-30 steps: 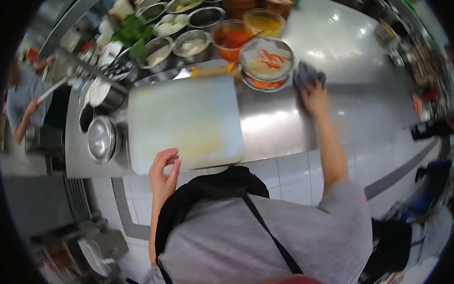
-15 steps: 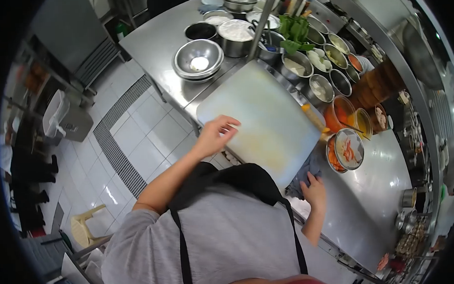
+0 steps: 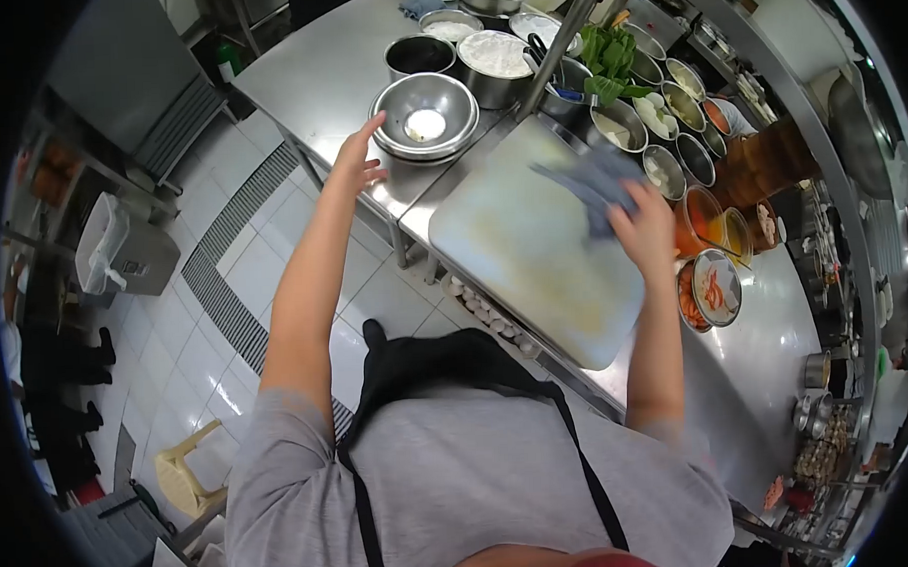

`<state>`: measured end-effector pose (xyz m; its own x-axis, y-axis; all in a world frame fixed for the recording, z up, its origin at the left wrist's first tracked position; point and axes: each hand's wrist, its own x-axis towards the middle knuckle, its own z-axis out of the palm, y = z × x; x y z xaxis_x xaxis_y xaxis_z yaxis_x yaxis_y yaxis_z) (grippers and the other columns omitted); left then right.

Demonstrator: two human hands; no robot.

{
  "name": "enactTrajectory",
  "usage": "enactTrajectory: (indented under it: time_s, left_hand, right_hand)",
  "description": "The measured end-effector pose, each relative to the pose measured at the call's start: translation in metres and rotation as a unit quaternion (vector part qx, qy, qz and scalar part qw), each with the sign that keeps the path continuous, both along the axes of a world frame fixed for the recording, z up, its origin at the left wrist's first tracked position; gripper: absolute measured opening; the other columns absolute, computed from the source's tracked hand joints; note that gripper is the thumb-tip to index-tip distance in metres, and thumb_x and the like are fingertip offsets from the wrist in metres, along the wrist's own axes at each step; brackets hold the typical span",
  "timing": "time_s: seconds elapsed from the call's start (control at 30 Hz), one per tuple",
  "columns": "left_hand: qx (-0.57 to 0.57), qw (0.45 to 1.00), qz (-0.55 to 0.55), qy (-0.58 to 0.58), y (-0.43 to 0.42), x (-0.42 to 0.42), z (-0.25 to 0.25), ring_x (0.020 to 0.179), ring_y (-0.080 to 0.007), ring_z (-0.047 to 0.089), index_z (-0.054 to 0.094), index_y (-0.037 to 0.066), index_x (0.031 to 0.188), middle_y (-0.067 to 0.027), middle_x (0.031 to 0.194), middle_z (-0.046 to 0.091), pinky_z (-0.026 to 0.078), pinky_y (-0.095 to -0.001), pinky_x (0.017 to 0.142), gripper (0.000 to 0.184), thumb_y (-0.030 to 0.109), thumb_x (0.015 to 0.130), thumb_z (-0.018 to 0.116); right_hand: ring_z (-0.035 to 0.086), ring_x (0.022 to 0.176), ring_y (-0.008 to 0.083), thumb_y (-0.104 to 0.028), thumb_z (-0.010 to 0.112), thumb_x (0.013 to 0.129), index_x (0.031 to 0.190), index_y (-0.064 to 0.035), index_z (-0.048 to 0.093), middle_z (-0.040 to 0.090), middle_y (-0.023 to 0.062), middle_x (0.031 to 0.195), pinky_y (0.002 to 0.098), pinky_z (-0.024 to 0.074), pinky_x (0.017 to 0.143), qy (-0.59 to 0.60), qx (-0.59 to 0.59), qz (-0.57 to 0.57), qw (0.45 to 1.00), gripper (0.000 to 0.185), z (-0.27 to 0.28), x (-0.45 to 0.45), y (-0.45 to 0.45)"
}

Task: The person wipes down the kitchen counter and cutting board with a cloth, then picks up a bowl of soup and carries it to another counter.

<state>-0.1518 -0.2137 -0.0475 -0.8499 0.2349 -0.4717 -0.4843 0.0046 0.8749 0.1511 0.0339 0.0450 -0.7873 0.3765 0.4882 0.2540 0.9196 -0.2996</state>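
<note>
Nearest to us is the black apron [image 3: 447,369] over a grey shirt, and just beyond it the pale cutting board [image 3: 534,271] lies flat on the steel table [image 3: 312,74]. We see the right hand [image 3: 650,227] above the right part of this board, with its fingers closed on a dark blue-grey cloth [image 3: 603,183]. The cloth is blurred and stretches over the board's far side; we cannot tell how much of it touches the surface. The left hand [image 3: 358,165] holds nothing, its fingers loosely spread beside the rim of the stacked metal bowls [image 3: 423,110]; whether a fingertip touches them, we cannot say. To the right of the board, we notice a bowl with orange strips [image 3: 717,289]. Farther, behind the stacked bowls, stands a pot of white powder [image 3: 494,54], and to its right we find green leaves [image 3: 609,58] among small metal containers.
</note>
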Motion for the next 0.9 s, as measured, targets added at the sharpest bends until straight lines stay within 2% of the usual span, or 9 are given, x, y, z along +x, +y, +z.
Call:
enactTrajectory:
  time_s: [0.1,0.17,0.27,0.33,0.47,0.57,0.67,0.73,0.9]
  left_hand:
    - [0.019,0.994,-0.097,-0.047,0.015,-0.047,-0.005,0.075,-0.028,0.057,0.052,0.0,0.096,-0.0119,0.094,0.051,0.052,-0.0392,0.068,0.039,0.025,0.07,0.066]
    - [0.01,0.989,-0.138,-0.055,0.02,-0.07,-0.025,0.072,-0.0286,0.057,0.051,0.001,0.094,-0.0115,0.09,0.052,0.052,-0.041,0.064,0.035,0.021,0.068,0.064]
    - [0.02,0.982,-0.164,-0.091,0.013,-0.073,-0.033,0.062,-0.0221,0.057,0.05,0.002,0.084,-0.0072,0.075,0.052,0.054,-0.0412,0.057,0.024,0.004,0.061,0.058]
    - [0.029,0.986,-0.153,-0.057,-0.003,-0.067,-0.031,0.061,-0.0212,0.056,0.05,0.002,0.084,-0.0073,0.072,0.051,0.054,-0.0416,0.055,0.025,0.003,0.06,0.058]
    - [0.071,0.983,-0.145,-0.084,-0.061,-0.085,-0.047,0.061,-0.019,0.056,0.05,0.002,0.089,-0.0073,0.073,0.051,0.051,-0.0378,0.049,0.03,0.001,0.06,0.057]
    - [0.079,0.989,-0.106,-0.062,-0.123,-0.094,-0.043,0.066,-0.0188,0.056,0.05,0.001,0.094,-0.0075,0.076,0.053,0.05,-0.0348,0.052,0.034,0.0,0.061,0.056]
    - [0.084,0.992,-0.07,-0.06,-0.199,-0.108,-0.048,0.073,-0.0204,0.057,0.049,-0.002,0.101,-0.0103,0.086,0.056,0.05,-0.0317,0.066,0.039,-0.001,0.062,0.055]
    - [0.084,0.995,-0.026,-0.055,-0.248,-0.105,-0.033,0.08,-0.0214,0.056,0.048,-0.005,0.104,-0.012,0.092,0.056,0.048,-0.0309,0.073,0.043,-0.003,0.063,0.055]
    - [0.021,0.994,0.098,-0.046,-0.368,-0.078,-0.021,0.082,-0.021,0.055,0.047,-0.006,0.106,-0.0125,0.094,0.055,0.046,-0.031,0.076,0.044,-0.002,0.062,0.055]
  right_hand:
    - [0.054,0.094,0.0345,-0.02,0.061,0.067,0.097,-0.0068,0.06,0.046,0.0159,0.116,0.0394,0.0459,0.077,-0.055,0.052,-0.01,0.997,0.032,-0.008,-0.128,-0.01]
    - [0.057,0.092,0.0341,-0.015,0.052,0.073,0.091,-0.0037,0.061,0.047,0.0185,0.114,0.0425,0.0468,0.078,-0.244,0.019,-0.078,0.967,0.023,-0.02,-0.199,-0.018]
    - [0.046,0.109,0.0396,-0.017,0.049,0.077,0.106,-0.0054,0.058,0.045,0.0197,0.122,0.0443,0.0397,0.088,-0.467,0.07,-0.075,0.878,0.033,-0.088,-0.267,-0.006]
    - [0.043,0.111,0.0404,-0.015,0.051,0.075,0.106,-0.0051,0.057,0.047,0.02,0.119,0.0457,0.0368,0.089,-0.305,0.116,-0.064,0.943,0.033,-0.141,-0.277,-0.002]
    - [0.043,0.106,0.0374,-0.013,0.053,0.072,0.102,-0.0009,0.056,0.048,0.0189,0.112,0.0473,0.0371,0.085,-0.316,0.01,-0.119,0.941,0.033,-0.142,-0.279,-0.049]
    - [0.045,0.093,0.0332,-0.014,0.057,0.069,0.095,-0.0005,0.057,0.049,0.0154,0.103,0.046,0.0396,0.073,-0.266,0.077,-0.063,0.959,0.029,-0.14,-0.25,-0.141]
    - [0.048,0.084,0.03,-0.013,0.06,0.063,0.084,-0.0088,0.061,0.05,0.0122,0.094,0.0414,0.0426,0.066,-0.16,-0.016,0.137,0.977,0.021,-0.162,-0.231,-0.245]
    - [0.049,0.084,0.0299,-0.008,0.061,0.057,0.085,-0.008,0.061,0.051,0.0114,0.088,0.0402,0.0436,0.069,-0.061,-0.225,0.21,0.95,0.028,-0.18,-0.234,-0.286]
    - [0.052,0.085,0.032,-0.005,0.055,0.057,0.094,-0.004,0.06,0.055,0.0163,0.086,0.0429,0.0427,0.076,-0.03,-0.105,-0.002,0.994,0.037,-0.092,-0.255,-0.166]
